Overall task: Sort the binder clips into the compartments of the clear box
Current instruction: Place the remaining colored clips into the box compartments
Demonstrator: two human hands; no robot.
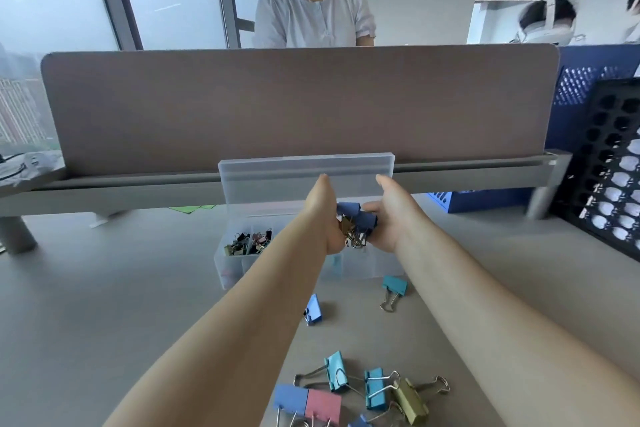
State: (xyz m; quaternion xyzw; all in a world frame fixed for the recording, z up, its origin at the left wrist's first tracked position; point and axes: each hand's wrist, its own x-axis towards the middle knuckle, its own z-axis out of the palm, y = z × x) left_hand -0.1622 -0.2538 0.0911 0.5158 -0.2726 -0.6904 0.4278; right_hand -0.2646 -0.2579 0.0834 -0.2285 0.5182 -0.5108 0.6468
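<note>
The clear box [221,267] stands at the far middle of the bench [104,288], its lid [304,177] raised upright at the back. Its far-left compartments hold small clips [242,244], dark, olive and pink; the rest is hidden by the arms. Above the box, the left hand [323,215] and right hand [388,218] meet, fingers curled round a bunch of blue clips [356,218] gripped between them. A teal clip [394,288] and a blue clip [313,310] lie just before the box. A heap of clips [356,392] sits at the near edge.
</note>
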